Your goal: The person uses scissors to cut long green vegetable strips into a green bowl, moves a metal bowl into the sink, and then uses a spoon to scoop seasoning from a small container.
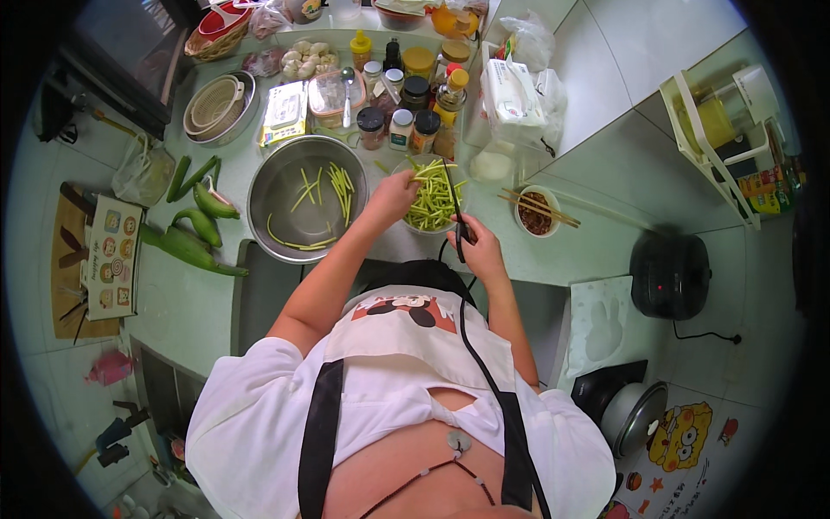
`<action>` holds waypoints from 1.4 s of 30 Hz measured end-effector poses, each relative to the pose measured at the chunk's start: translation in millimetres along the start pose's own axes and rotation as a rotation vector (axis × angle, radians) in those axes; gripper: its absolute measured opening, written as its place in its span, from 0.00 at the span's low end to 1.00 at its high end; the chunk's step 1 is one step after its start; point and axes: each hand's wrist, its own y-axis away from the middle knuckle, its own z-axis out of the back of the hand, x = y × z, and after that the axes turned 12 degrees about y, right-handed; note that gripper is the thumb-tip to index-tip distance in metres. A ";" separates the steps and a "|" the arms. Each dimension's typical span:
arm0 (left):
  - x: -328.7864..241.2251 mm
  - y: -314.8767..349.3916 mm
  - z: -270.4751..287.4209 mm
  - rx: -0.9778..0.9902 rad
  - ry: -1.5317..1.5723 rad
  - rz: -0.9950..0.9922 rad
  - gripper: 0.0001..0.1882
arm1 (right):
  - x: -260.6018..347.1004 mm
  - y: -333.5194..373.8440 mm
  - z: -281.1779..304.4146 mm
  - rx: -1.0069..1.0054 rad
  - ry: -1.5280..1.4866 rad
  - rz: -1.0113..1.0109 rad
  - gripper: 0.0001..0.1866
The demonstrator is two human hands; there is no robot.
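**One pair of scissors [461, 227] in your right hand [478, 249], green stems [427, 172] in your left hand [393, 199]**

You had the fingertips of your left hand pinched together on a few green stems; how many, you could not have counted from above. The fingers of your right hand were closed round the handles of the scissors, whose dark blades pointed away from you, beside the left fingertips. Whether the blades were apart could not be told.

Directly beneath your fingers stood one clear bowl [429, 231], heaped with cut pieces too many to count. Left of your left fingers was one steel bowl [298, 227], with over half a dozen longer stems lying loose in it. Farther left lay at least four large green vegetables [199, 227]. To the right of your right fingers sat one small white bowl [538, 235] of reddish-brown contents, two chopsticks [553, 213] across its top. Beyond your fingertips, at least three dark-lidded jars [372, 130] stood among bottles, and one spoon [347, 97] rested near them.
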 end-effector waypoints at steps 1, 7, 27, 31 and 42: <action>-1.7 2.2 0.0 -0.027 -0.051 -0.030 0.10 | 2.6 -0.4 -0.9 -0.021 0.040 0.021 0.18; 5.3 10.4 -4.1 -0.076 -0.258 -0.142 0.07 | -0.8 -9.0 -15.8 0.074 -0.084 -0.007 0.17; 39.7 0.5 -7.5 -0.175 0.069 -0.103 0.11 | -10.1 -5.7 -18.3 0.181 -0.442 -0.233 0.09; 46.9 -4.5 -8.8 -0.143 0.292 0.050 0.11 | -8.4 -2.4 -19.2 0.198 -0.425 -0.304 0.08; 34.5 -8.1 -5.6 -0.092 1.040 0.389 0.08 | 4.9 9.9 -2.2 0.287 -0.389 -0.305 0.11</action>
